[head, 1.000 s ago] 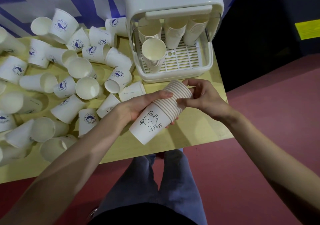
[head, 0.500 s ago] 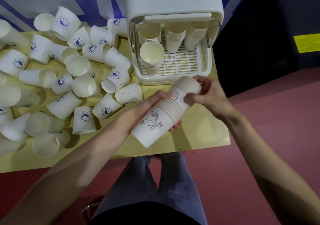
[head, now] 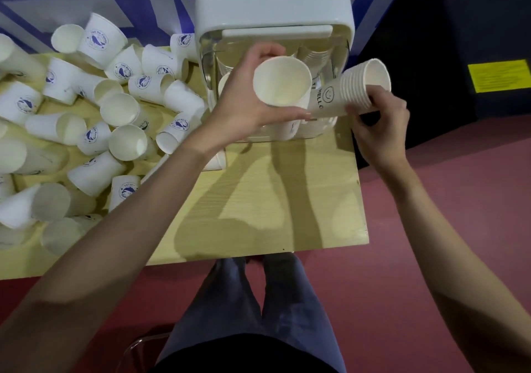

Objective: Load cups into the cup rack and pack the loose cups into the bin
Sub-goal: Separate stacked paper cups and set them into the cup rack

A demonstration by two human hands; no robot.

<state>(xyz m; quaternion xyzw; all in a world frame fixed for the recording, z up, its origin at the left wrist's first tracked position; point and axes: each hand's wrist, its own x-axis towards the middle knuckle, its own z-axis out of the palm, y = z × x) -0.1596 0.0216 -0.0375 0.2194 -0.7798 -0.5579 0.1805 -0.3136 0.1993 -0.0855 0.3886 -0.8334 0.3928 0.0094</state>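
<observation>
In the head view, a single paper cup [head: 283, 82] was gripped by the left hand [head: 247, 105], fingers curled round it with its mouth facing the camera, in front of the opening of the white cup rack [head: 273, 27] at the far edge of the worktop [head: 258, 200]. A nested stack of cups [head: 350, 91] marked HELLO was held tilted in the curled fingers of the right hand [head: 379, 131], just beside the rack's right side near the worktop's far right corner. Loose cups [head: 120, 108] were heaped over the left part of the worktop.
</observation>
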